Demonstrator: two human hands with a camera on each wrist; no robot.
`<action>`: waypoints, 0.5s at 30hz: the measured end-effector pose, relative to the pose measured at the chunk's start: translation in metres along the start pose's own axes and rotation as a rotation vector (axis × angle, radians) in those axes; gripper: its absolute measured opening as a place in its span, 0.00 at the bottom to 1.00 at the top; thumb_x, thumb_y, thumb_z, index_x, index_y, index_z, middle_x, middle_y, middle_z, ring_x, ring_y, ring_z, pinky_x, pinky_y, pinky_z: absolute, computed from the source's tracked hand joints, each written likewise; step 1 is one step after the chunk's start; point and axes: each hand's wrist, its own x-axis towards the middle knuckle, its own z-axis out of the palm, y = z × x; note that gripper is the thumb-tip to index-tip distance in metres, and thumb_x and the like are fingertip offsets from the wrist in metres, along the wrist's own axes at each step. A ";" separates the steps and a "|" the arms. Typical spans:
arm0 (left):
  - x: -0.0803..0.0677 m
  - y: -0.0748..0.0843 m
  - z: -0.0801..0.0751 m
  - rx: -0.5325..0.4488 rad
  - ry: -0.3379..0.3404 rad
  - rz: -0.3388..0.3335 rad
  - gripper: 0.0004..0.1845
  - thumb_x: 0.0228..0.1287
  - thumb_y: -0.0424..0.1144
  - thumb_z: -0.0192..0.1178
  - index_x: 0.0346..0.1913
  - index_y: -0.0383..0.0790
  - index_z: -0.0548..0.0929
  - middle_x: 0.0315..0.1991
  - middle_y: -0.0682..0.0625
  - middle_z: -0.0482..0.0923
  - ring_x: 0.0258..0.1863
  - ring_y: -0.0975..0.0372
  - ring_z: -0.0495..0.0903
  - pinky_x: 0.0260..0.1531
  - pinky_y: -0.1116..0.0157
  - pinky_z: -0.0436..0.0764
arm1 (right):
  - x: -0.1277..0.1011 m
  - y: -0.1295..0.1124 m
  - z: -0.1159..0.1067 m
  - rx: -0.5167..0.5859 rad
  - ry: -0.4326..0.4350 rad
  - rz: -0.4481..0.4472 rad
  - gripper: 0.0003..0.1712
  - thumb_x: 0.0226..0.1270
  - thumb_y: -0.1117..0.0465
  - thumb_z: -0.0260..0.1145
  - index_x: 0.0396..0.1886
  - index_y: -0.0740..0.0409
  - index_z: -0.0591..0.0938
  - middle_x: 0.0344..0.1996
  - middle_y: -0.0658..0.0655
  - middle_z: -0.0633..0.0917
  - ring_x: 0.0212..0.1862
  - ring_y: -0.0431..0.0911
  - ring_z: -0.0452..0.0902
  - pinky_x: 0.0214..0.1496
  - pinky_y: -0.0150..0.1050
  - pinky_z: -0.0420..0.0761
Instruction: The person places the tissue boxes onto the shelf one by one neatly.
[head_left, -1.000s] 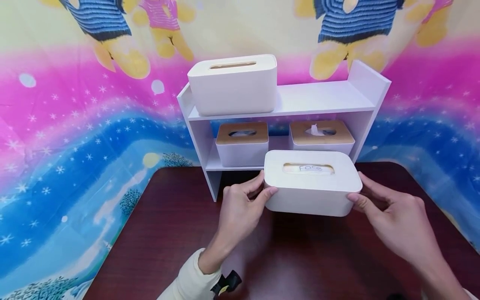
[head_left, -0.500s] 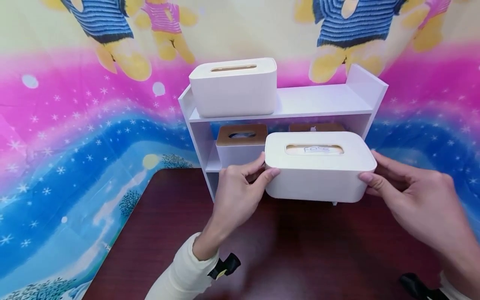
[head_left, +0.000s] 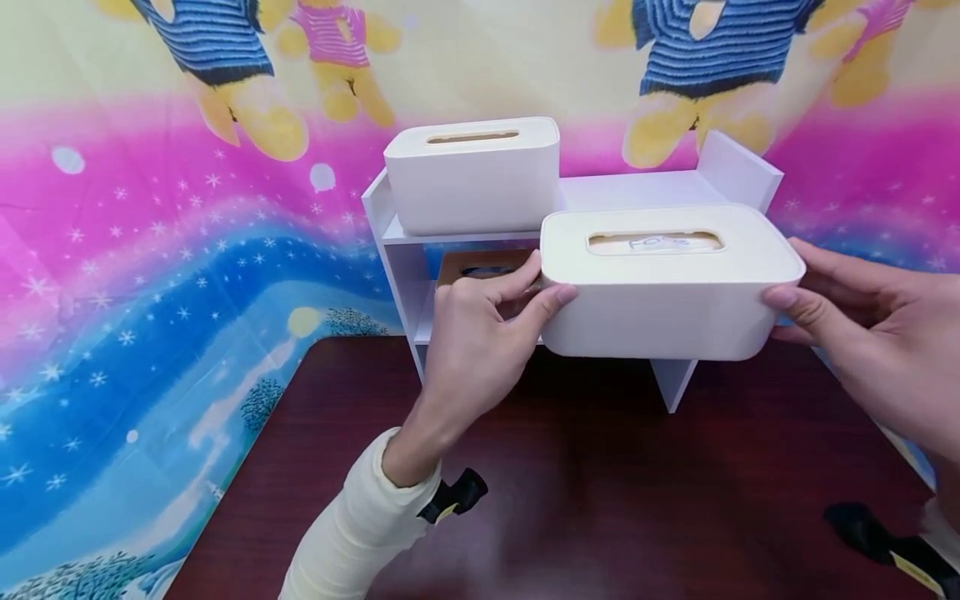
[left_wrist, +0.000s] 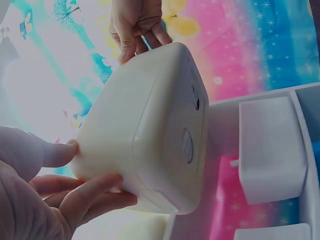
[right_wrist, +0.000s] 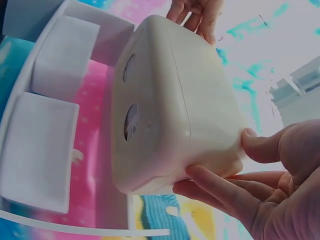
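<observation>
A white tissue box (head_left: 660,317) with a slot in its lid is held up in the air before the shelf. My left hand (head_left: 483,342) grips its left end, thumb on the front face and fingers round the side. At the other end my right hand (head_left: 877,325) holds it the same way. Through the slot shows a pack with handwriting on it. Both wrist views show the box's underside with two round holes; the left hand (left_wrist: 65,185) and right hand (right_wrist: 250,185) pinch opposite ends.
A white two-tier shelf (head_left: 630,187) stands on the dark red table (head_left: 525,492). Another white tissue box (head_left: 476,187) sits on its top left. Below is a wooden-lidded tissue box (head_left: 480,262); a second small box (right_wrist: 37,150) shows in the right wrist view. A printed cloth hangs behind.
Both hands have lifted the tissue box upward and slightly right, nearer the top shelf level. It now covers the lower right box and part of the shelf's top edge.
</observation>
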 end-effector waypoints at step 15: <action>0.026 0.031 -0.003 -0.003 0.054 0.088 0.27 0.66 0.45 0.77 0.66 0.45 0.85 0.56 0.49 0.91 0.52 0.68 0.91 0.54 0.71 0.87 | 0.045 0.053 -0.029 0.084 0.119 -0.049 0.33 0.75 0.73 0.67 0.76 0.49 0.78 0.68 0.48 0.85 0.53 0.24 0.86 0.31 0.19 0.82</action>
